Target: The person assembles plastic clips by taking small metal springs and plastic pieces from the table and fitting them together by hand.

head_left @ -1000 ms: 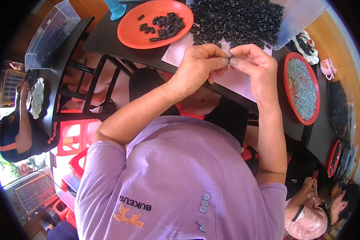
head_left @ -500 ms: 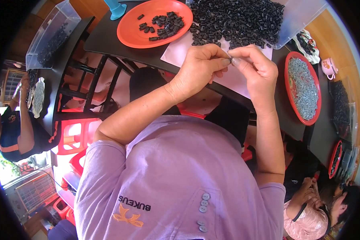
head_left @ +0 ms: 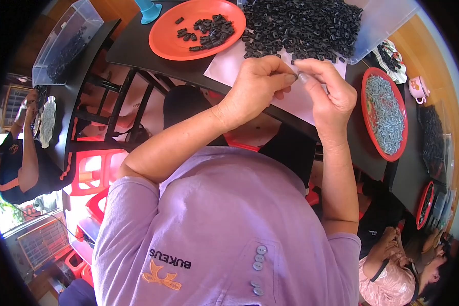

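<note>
Over the near edge of a white sheet (head_left: 296, 104), my left hand (head_left: 262, 84) is closed in a pinch. A small black plastic piece, mostly hidden, shows at its thumb tip. My right hand (head_left: 331, 92) is just beside it, thumb and forefinger parted, the thumb close to the left fingertips. Beyond both hands spreads a big heap of small black plastic pieces (head_left: 301, 28). An orange-red plate (head_left: 163, 38) at the far left holds more such black pieces (head_left: 219, 33). To the right lies a red tray (head_left: 368, 120) full of silvery screws (head_left: 387, 120).
A clear plastic bin (head_left: 385, 25) lies behind the heap. A white dish (head_left: 400, 71) and pink cup (head_left: 418, 89) stand at the right. A blue stand (head_left: 149, 13) is beside the plate. Co-workers sit left (head_left: 25, 163) and lower right (head_left: 387, 278).
My right forefinger and thumb have come apart and drawn slightly away from the left fingertips. My left hand keeps its pinch almost in place.
</note>
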Demonstrator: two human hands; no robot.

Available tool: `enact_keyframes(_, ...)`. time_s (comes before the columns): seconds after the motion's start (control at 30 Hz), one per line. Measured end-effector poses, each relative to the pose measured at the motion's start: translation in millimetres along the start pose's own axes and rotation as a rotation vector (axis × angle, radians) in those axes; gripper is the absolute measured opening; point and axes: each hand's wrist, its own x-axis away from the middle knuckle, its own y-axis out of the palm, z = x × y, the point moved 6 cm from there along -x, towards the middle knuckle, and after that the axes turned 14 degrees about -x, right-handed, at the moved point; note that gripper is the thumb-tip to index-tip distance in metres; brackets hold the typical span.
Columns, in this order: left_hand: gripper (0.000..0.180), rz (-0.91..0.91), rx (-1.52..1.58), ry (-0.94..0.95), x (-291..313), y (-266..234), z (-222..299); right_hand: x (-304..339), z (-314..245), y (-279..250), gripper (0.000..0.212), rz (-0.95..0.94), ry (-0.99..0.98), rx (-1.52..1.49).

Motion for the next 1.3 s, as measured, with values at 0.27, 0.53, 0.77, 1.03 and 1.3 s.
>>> enact_keyframes(0.27, 0.013, 0.015, 0.03, -0.002, -4, 3, 1, 4, 12, -3, 0.029, 0.173, 0.213, -0.197)
enact_keyframes(0.53, 0.013, 0.029, 0.044, -0.001, -2, 2, -3, 5, 18, 1, 0.026, 0.267, 0.356, -0.404)
enact_keyframes(0.77, 0.013, 0.036, 0.039, -0.003, -3, 3, -5, 4, 7, 0, 0.024, 0.17, 0.124, -0.066)
enact_keyframes(1.03, 0.014, 0.065, 0.077, -0.033, -1, 2, -1, 7, 19, 0, 0.026, 0.243, 0.362, -0.33)
enact_keyframes(1.3, 0.013, 0.078, 0.07, -0.025, -1, 1, -1, 7, 20, 1, 0.028, 0.246, 0.353, -0.315)
